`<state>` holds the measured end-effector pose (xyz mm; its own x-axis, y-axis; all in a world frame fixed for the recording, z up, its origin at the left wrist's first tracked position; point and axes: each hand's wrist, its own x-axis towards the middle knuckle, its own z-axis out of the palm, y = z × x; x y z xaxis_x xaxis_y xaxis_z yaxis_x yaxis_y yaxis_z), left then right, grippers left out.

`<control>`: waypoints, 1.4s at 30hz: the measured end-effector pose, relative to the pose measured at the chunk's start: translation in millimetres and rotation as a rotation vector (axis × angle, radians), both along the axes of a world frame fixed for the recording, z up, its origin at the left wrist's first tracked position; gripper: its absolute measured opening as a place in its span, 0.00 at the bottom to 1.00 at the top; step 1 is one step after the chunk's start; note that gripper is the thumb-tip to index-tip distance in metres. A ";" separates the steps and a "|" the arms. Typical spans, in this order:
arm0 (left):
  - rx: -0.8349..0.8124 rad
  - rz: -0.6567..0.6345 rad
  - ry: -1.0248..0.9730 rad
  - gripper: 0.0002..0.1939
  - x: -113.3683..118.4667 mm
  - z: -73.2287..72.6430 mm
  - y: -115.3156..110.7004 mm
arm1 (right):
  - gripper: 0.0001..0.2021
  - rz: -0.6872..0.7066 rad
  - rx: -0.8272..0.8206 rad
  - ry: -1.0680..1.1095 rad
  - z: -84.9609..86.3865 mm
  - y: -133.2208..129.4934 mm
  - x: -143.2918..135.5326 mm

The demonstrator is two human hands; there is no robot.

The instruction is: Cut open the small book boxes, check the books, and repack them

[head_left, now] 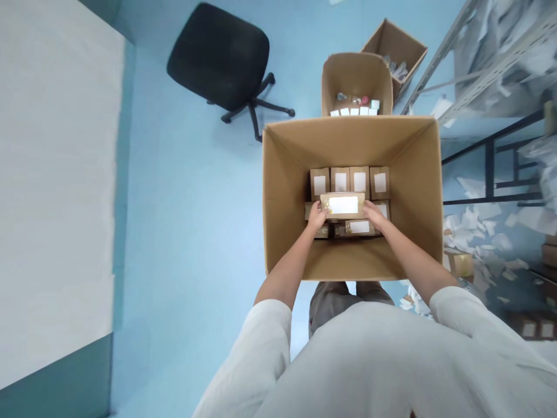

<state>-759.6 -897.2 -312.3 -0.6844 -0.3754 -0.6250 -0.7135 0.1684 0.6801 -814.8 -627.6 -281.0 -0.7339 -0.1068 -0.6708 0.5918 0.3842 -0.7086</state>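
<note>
Both my arms reach down into a large open cardboard carton point(352, 136). Between my hands is a small brown cardboard box point(324, 213) with a white label point(343, 205) on its upper face and shiny tape at its ends. My left hand point(317, 215) grips the left end of this box, and my right hand point(373, 213) grips the right end. Several similar labelled boxes lie under and around it, among them an upright one point(320, 194) in the back row and a flat one point(359, 231) nearer me.
Behind the carton stand two smaller open cartons, one point(357, 75) with small items inside, another point(383, 38) with plastic-looking pieces. A black swivel chair point(217, 58) is at back left, a white-topped table point(56, 174) far left. Metal shelving point(470, 75) and scattered paper point(487, 232) lie right.
</note>
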 end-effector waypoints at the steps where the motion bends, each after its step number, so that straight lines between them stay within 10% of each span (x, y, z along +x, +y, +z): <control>1: 0.032 0.009 0.016 0.37 -7.0 13.5 6.3 | 0.31 -0.031 -0.009 -0.001 14.7 3.5 -2.5; 13: 0.120 -0.312 0.366 0.29 -42.8 164.6 61.2 | 0.29 -0.333 -0.059 0.326 182.1 63.1 60.6; 22: 0.183 -0.621 0.678 0.24 -58.8 245.5 137.3 | 0.32 -0.629 0.105 0.687 260.9 127.7 135.9; 30: 0.322 -0.857 0.760 0.25 -24.1 266.6 266.9 | 0.34 -0.882 0.248 0.840 277.5 209.3 242.2; 42: 0.376 -1.087 0.641 0.28 122.8 242.8 485.5 | 0.33 -1.040 0.400 0.698 246.7 359.7 437.9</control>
<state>-636.8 -411.7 -69.5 -0.7373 0.6751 -0.0235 0.1298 0.1757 0.9758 -376.9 -267.9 -34.2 -0.5552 0.8313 0.0273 0.2947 0.2273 -0.9282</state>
